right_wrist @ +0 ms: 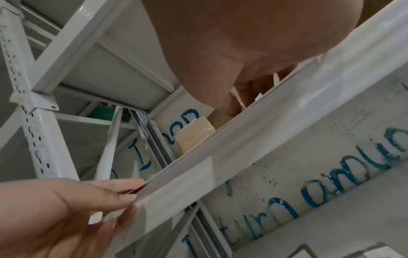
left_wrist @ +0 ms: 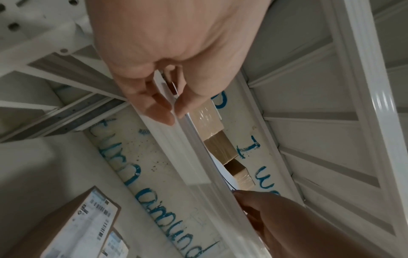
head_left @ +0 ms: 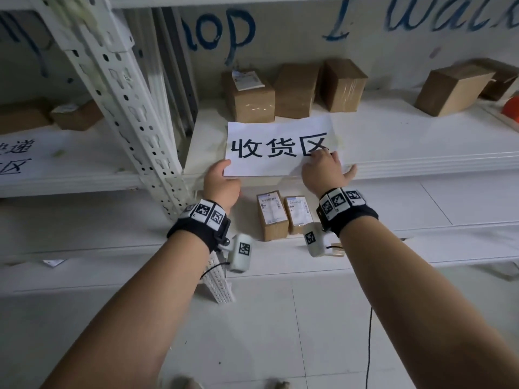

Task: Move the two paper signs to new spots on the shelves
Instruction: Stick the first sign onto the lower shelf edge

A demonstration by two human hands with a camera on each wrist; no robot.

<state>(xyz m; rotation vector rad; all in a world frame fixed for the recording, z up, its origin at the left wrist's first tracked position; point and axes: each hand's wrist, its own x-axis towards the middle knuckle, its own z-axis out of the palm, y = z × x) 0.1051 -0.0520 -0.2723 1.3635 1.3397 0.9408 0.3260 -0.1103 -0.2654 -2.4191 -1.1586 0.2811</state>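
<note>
A white paper sign [head_left: 276, 148] with three black characters lies flat at the front of the middle shelf [head_left: 421, 153]. My left hand [head_left: 222, 169] pinches its lower left corner, thumb on top and fingers below; in the left wrist view the left hand [left_wrist: 174, 106] closes round the sheet and the shelf lip. My right hand [head_left: 327, 162] rests its fingers on the lower right corner, with the thumb spread along the shelf lip. In the right wrist view the right hand's fingers [right_wrist: 240, 97] reach over the lip. A second sign [head_left: 14, 158] lies on the left bay's shelf, partly cut off.
Several cardboard boxes [head_left: 295, 91] stand behind the sign, with more boxes [head_left: 452, 89] at the right. Two labelled parcels [head_left: 283, 213] sit on the lower shelf. A perforated white upright [head_left: 126, 108] divides the bays. An orange object [head_left: 511, 108] is at the far right.
</note>
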